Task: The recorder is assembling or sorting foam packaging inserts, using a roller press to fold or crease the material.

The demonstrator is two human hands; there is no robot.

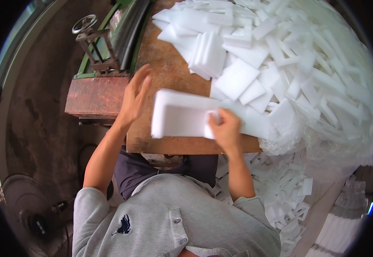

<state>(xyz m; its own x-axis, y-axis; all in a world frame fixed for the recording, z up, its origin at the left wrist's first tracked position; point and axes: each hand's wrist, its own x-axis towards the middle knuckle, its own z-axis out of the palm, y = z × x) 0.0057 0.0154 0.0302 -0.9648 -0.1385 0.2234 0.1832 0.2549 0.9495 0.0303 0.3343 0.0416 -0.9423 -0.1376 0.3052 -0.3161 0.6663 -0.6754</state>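
A white foam piece [176, 115] with a recessed middle and raised rim is held over the near part of the wooden table [169, 145], slightly blurred. My right hand [227, 129] is closed round its right end, thumb across the edge. To the left of the foam piece, my left hand [137, 93] is raised with fingers stretched out and apart, holding nothing. A gap separates it from the foam. Just beyond the held piece, a small row of white foam slabs [208, 53] stands side by side on the table.
A large heap of white foam pieces [276, 47] covers the table's right and far side, with clear plastic film [319, 132] along it. A green machine with rollers and a handwheel [84, 24] stands at the left. Foam scraps [287, 201] lie below right; a fan [32, 210] stands lower left.
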